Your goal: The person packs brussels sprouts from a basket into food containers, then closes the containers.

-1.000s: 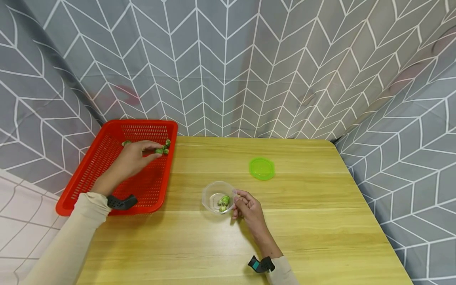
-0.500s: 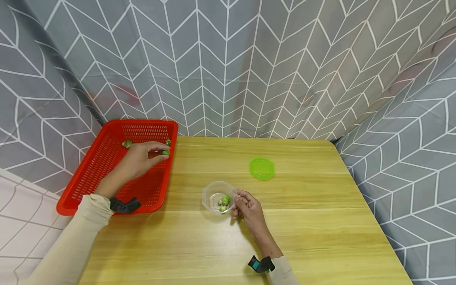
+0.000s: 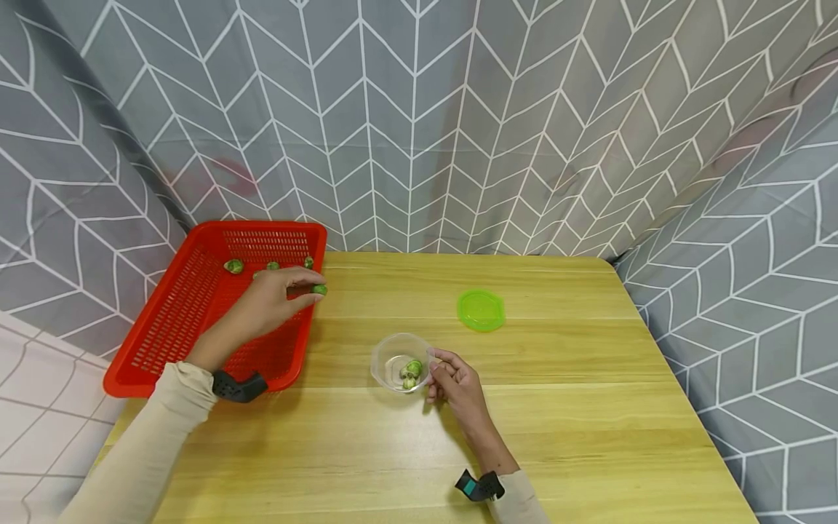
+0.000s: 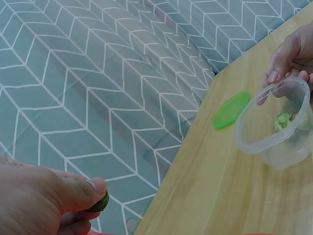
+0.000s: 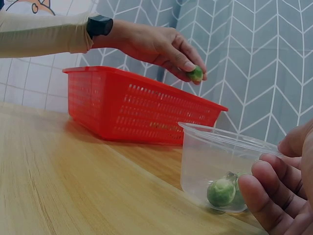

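Observation:
My left hand [image 3: 271, 295] pinches a Brussels sprout [image 3: 319, 290] between thumb and fingertips, above the right rim of the red basket [image 3: 302, 342]. In the right wrist view that sprout [image 5: 195, 73] hangs clear of the rim. Inside the basket lie several more sprouts, one of them [image 3: 233, 266] at the back left; my hand partly covers others. My right hand [image 3: 458, 386] grips the rim of a clear plastic tub [image 3: 386, 364] standing on the table, thumb on the edge and fingers against the side. Sprouts [image 5: 222, 192] rest on the tub's bottom.
A green lid [image 3: 481, 310] lies flat on the wooden table [image 3: 589, 407], behind and to the right of the tub. Grey patterned curtains [image 3: 419, 131] hang at the back and sides. The basket stands at the table's left side.
My left hand has lifted a sprout from the basket and moved right, up to its rim. Sprouts behind the hand have come into view. My right hand and the tub have stayed still.

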Action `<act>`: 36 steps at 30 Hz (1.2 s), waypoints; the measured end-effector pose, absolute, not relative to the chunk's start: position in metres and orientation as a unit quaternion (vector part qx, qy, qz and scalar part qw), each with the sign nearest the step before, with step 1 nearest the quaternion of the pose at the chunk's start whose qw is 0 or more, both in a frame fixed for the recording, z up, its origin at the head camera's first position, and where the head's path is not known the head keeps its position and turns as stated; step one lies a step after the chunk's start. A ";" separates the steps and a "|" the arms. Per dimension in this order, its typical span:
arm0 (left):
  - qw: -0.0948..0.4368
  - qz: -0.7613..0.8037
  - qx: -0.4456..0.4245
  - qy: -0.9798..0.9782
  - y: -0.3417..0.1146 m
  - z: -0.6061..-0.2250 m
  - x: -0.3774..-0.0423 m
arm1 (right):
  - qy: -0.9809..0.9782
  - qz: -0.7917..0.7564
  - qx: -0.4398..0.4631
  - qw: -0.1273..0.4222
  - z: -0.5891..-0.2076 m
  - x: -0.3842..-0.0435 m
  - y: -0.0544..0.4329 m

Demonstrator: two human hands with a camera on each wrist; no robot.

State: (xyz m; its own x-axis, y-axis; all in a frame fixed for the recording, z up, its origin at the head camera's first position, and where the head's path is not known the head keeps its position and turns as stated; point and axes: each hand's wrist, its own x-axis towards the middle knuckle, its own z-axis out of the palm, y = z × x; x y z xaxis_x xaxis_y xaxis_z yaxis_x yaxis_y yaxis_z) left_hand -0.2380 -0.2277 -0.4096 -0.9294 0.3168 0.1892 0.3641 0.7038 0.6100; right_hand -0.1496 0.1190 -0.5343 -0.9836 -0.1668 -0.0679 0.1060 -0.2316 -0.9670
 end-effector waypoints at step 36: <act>-0.016 -0.399 -0.280 -0.873 -0.165 -0.431 -0.223 | 0.617 -0.782 -0.026 0.085 -0.536 -0.149 0.119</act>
State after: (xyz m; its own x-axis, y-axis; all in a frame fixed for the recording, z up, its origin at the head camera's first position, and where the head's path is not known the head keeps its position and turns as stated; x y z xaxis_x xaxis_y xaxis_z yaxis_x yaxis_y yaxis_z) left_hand -0.2234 -0.1646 -0.4312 -0.8431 0.5010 0.1955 0.4758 0.5252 0.7056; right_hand -0.1493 0.1194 -0.5360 -0.9842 -0.1650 -0.0643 0.1010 -0.2245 -0.9692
